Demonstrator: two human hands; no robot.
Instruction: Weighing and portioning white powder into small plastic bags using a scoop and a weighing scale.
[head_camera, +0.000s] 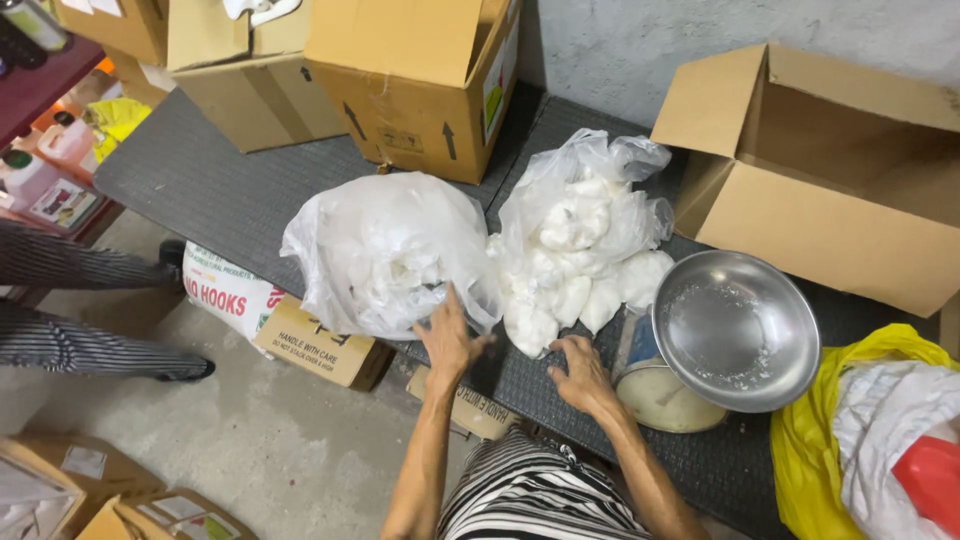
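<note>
My left hand (452, 342) lies with fingers spread, the fingertips pressed against the lower edge of a large clear plastic bag (385, 250) stuffed with white material; it grips nothing, only touches. My right hand (581, 375) rests palm down with fingers loosely fanned and slightly curled, the tips touching the small white packets (560, 300) that spill from the mouth of a second clear bag (590, 215). Both bags sit just beyond my fingertips, side by side and touching each other, on a dark ribbed platform (190, 180). Just to the right of my right hand stands a shiny steel bowl (735, 330), tilted, with white powder clinging inside; it rests on a round tub (660, 398) that sits close to my right wrist. Farther right of the bowl lies a yellow plastic bag (810, 440) holding white and red contents. Beyond the two clear bags stands a closed cardboard box (415, 80), with another box (240, 70) to its left. Beyond the bowl, an open, empty carton (830, 170) lies on its side. Left of my left hand, below the platform edge, a white printed sack (228, 290) and a flat brown box (320, 345) rest on the concrete floor (260, 440). Far to the left, another person's striped trouser legs (80, 310) are visible.
</note>
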